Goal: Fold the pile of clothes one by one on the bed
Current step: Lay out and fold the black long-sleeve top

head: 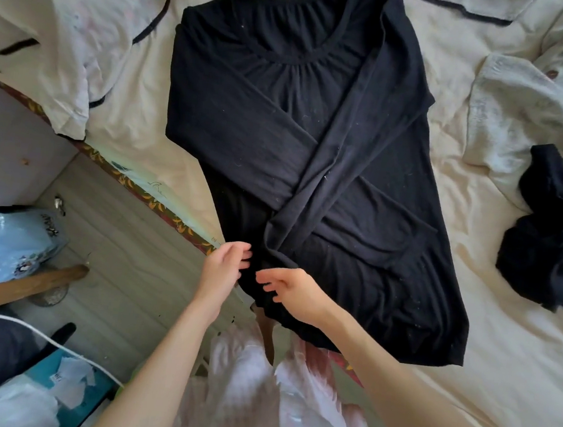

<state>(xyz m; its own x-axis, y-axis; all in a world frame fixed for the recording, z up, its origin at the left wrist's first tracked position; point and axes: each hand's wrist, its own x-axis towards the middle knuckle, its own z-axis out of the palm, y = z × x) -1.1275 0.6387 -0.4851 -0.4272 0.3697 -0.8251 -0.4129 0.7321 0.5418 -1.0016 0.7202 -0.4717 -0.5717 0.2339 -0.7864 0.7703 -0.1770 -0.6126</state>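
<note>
The black long-sleeved top of thin knitted jersey [281, 127] lies spread flat on the cream bed sheet [498, 372], with its gathered round neckline toward the far edge of the bed and its hem hanging a little over the near edge. Both long sleeves are folded across the body, and the right one runs diagonally down to the hem. The cloth looks light, soft and limp; it probably stretches and slides easily, so it seems best to take it at the hem corners or at the side seams.

The left hand [225, 270] and the right hand [288, 291] hover at the hem near the sleeve end, fingers loosely spread and holding nothing.

Near the right edge of the bed lie a crumpled small black garment [552, 239] and a pale grey fleecy garment [524, 109]. A white garment with dark piping [66, 37] lies at the far left corner.
</note>
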